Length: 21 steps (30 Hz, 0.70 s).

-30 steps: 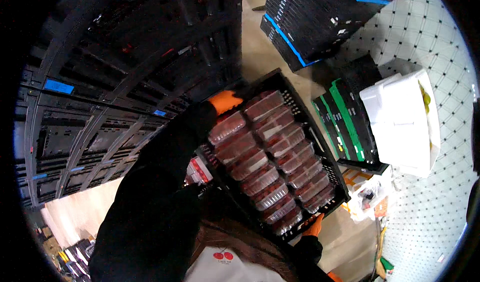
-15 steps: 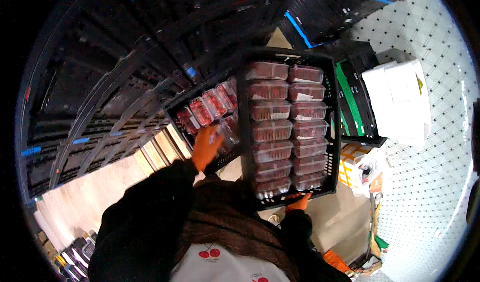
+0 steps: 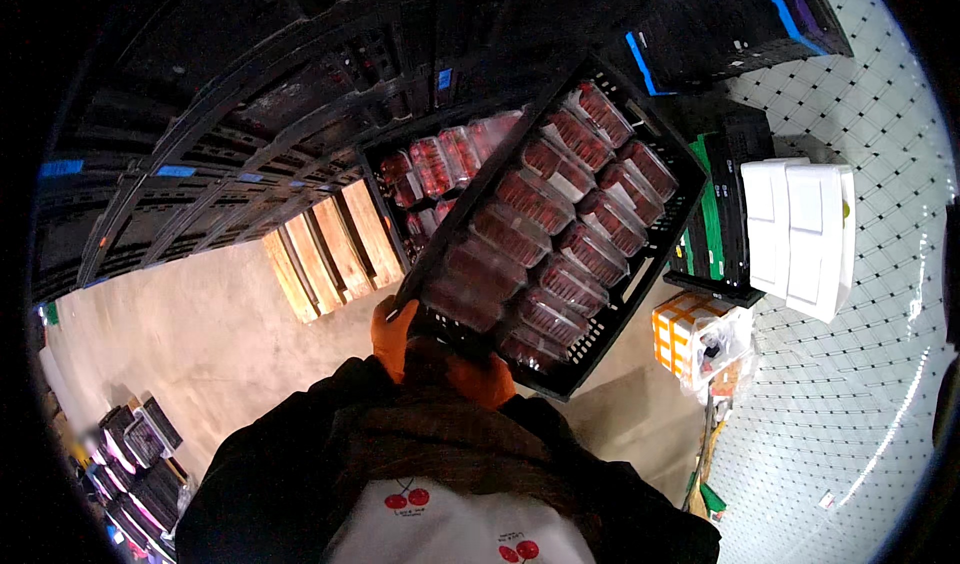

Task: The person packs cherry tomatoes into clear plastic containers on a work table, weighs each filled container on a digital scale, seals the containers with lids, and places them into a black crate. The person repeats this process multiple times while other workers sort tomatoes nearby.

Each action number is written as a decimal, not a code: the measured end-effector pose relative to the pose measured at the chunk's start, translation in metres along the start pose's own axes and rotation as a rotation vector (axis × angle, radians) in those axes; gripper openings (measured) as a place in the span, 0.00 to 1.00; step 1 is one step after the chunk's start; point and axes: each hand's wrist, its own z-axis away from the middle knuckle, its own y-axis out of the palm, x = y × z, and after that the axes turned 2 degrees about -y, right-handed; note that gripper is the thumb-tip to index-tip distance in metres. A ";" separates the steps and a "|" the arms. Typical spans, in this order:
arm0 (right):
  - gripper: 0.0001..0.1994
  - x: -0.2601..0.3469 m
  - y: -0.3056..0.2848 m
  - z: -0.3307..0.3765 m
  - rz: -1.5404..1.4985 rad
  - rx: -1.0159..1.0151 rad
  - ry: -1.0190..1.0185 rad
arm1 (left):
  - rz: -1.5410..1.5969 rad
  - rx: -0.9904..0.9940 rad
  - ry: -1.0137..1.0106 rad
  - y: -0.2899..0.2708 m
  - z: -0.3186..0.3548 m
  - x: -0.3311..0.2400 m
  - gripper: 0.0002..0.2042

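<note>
Crate (image 3: 490, 192), head view: held slantwise, two rows of clear packs (image 3: 535, 202) inside, partly covering second crate (image 3: 384, 212) at left. Left hand (image 3: 392, 342), orange-gloved, is clamped on the held crate's near left corner; right hand (image 3: 487, 381), same glove, touches near edge, fingers hidden, can't tell closure. Pallet (image 3: 338, 249) left of second crate.

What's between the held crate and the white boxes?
In the head view, a stack of green-banded black crates shows between the held crate and the white boxes.
</note>
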 end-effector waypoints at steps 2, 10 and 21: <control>0.19 -0.002 0.002 0.008 -0.414 0.097 0.275 | 0.141 0.059 0.004 0.007 0.004 0.004 0.23; 0.11 0.080 -0.077 0.067 0.353 -0.289 -0.936 | -0.323 0.311 -0.169 0.054 0.031 0.075 0.44; 0.13 -0.007 -0.271 0.119 0.294 -0.021 -0.766 | -0.193 0.194 0.074 0.093 0.048 0.139 0.20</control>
